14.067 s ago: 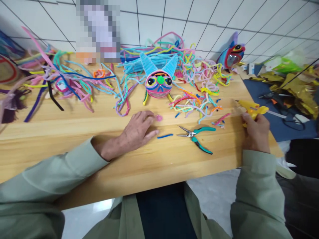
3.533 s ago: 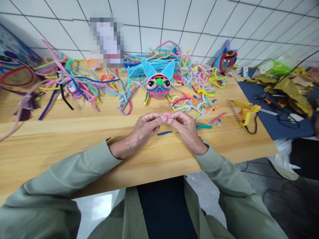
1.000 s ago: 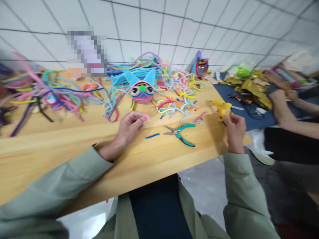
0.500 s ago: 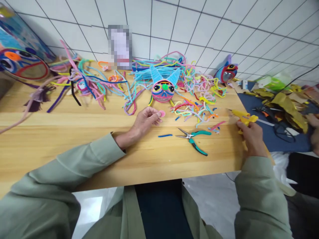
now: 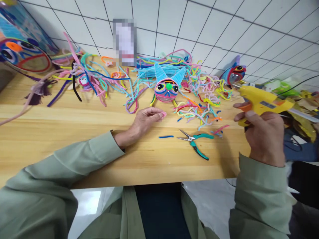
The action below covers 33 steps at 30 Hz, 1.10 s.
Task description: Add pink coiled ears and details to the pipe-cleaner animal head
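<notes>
White wall tiles rise behind a pale wooden worktop, with coloured pipe cleaners strewn along its far side. Near the middle, the person's left grip is pinched narrow, thumb and finger holding a small pink disc by its edge, in front of a blue-eared mask figure. The right grip is wrapped around the handle of a yellow glue gun, fingers at its orange trigger; whether they press cannot be told. The gun is raised, its front end pointing left.

For clean work with these 2 things, the disc is best kept level and held only at its rim, so that hot glue would miss the fingertips. A short, gentle squeeze should suit so small a piece; excess could run over the edge. Long-nose pliers lie, handles spread, beside a blue pipe-cleaner piece, so the gun should pass well above both.
</notes>
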{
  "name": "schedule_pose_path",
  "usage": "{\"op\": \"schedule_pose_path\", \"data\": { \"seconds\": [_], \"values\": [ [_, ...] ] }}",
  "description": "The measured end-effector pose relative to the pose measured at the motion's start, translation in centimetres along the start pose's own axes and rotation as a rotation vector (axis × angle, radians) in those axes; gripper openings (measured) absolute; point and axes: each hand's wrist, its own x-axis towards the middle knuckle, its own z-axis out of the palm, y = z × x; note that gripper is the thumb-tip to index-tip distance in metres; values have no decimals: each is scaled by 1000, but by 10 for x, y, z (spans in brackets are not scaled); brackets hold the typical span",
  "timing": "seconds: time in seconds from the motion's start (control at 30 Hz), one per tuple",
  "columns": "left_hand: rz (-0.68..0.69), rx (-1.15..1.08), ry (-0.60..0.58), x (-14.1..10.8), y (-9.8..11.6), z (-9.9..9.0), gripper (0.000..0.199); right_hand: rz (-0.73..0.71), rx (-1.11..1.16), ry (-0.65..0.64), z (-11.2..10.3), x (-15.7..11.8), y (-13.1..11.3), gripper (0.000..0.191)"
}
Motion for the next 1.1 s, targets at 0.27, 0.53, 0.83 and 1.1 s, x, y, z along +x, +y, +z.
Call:
{"op": "schedule_pose_path", "data": {
  "seconds": [0.27, 0.53, 0.83, 1.1],
  "values": [
    [10, 33, 47, 2, 4, -3, 43, 73, -91, -454, 80, -9, 6, 30],
    [47, 113, 38, 6, 2, -4, 37, 76, -134, -610, 89, -17, 35, 34],
    [29, 111, 4, 4, 6, -4, 39, -25, -252, -644, 92, -20, 31, 44],
    [32, 140, 4, 4, 4, -4, 40, -5, -256, -621, 92, -21, 38, 50]
  ]
}}
